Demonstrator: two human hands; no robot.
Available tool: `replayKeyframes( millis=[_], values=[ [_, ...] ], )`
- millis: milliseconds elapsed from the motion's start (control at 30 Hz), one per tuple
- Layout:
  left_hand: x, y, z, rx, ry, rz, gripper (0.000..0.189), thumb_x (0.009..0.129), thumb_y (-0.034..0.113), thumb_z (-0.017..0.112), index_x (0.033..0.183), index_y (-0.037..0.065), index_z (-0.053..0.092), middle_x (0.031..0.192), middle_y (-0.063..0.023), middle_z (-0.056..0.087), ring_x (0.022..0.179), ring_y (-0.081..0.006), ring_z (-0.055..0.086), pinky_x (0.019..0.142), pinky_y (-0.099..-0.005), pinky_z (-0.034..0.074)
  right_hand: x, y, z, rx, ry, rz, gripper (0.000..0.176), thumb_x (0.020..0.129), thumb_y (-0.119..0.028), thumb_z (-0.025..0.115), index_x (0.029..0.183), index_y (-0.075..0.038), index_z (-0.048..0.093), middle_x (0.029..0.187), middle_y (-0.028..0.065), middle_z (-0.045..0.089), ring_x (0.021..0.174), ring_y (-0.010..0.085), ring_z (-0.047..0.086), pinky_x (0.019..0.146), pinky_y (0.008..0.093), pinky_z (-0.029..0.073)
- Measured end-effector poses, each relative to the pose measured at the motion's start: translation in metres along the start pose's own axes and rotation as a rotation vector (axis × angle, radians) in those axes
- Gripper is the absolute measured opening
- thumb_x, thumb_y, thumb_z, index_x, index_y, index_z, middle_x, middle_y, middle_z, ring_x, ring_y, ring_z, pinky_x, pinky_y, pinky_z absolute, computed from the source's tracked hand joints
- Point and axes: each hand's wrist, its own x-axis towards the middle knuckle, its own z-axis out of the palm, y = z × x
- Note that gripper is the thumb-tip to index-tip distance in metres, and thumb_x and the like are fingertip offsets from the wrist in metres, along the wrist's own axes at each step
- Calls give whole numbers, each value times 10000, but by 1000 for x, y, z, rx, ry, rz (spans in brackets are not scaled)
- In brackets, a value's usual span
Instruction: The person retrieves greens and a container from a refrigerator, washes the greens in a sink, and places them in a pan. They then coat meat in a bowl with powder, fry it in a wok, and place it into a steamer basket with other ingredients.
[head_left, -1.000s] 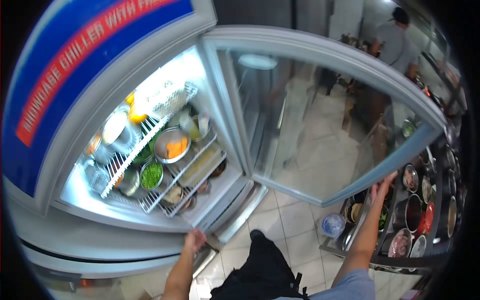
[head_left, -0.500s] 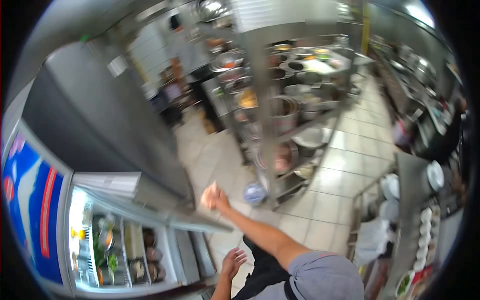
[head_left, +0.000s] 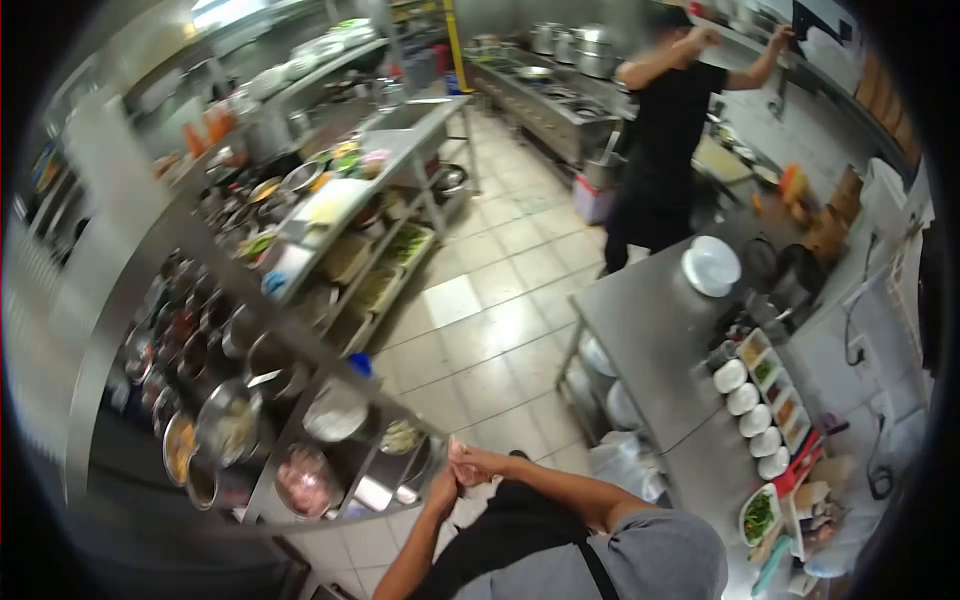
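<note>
Container (head_left: pixel 400 437), lower centre, is near your left hand (head_left: pixel 443 489) and right hand (head_left: pixel 474 463), close together; openness and hold, I can't tell.

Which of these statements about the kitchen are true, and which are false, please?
1. The left hand and right hand are close together. True.
2. The co-worker wears black. True.
3. The co-worker's arms hang down. False: both are raised.
4. The small white bowls stand in a line. True.
5. The stacked white plates are on the floor. False: the stacked white plates are on the steel counter.
</note>
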Motion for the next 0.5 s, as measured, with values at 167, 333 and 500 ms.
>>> replayKeyframes(
  millis=[167,333,500],
  values=[
    [134,174,72,62,-249,112,379,952,352,556,1014,0,682,951,-59,679,809,-139,573,726,-269,448,-8,-117,-200,-294,331,216,559,911,-564,542,1124,-52,617,806,81,618,660,136,575,594,298,474],
    [313,288,67,161,-182,216,389,881,389,654,849,2,656,867,-95,701,692,-185,633,601,-296,488,4,-196,-327,-383,798,23,552,881,-477,610,1152,4,618,931,179,668,793,204,656,717,337,513],
    [510,336,3,1357,140,266,605,805,541,642,809,-64,675,877,-284,665,849,-401,663,747,-442,526,66,-259,-467,-165,802,-95,404,896,-321,628,1169,-23,611,938,148,666,737,192,651,677,313,510]
  ],
)
